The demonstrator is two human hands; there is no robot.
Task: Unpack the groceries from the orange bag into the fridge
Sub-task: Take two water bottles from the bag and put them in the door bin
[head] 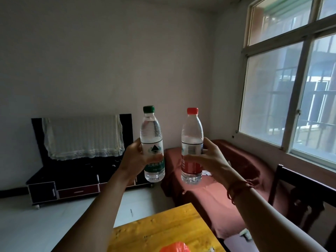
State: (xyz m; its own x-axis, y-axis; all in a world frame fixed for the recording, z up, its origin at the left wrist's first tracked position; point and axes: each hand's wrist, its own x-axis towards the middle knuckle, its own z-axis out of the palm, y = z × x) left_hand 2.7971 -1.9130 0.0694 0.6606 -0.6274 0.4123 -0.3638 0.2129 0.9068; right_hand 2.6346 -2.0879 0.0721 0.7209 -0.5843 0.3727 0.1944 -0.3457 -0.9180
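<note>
Head view: the orange bag (174, 247) lies nearest, on a yellow table (145, 228). Beyond it, the left hand (134, 160) curls its fingers round a green-capped bottle (152, 142) and the right hand (209, 159) round a red-capped bottle (191, 146). Both bottles are upright and unpacked, so carrying them to the fridge (not in sight) seems next. Farther off are a red-draped couch (209, 197), a dark cabinet (63, 179) and a window (291, 88).

Grey walls (91, 60), barred window (291, 88)

orange bag (174, 248) cut off by bottom edge, dark chair (305, 190) by right edge
</note>
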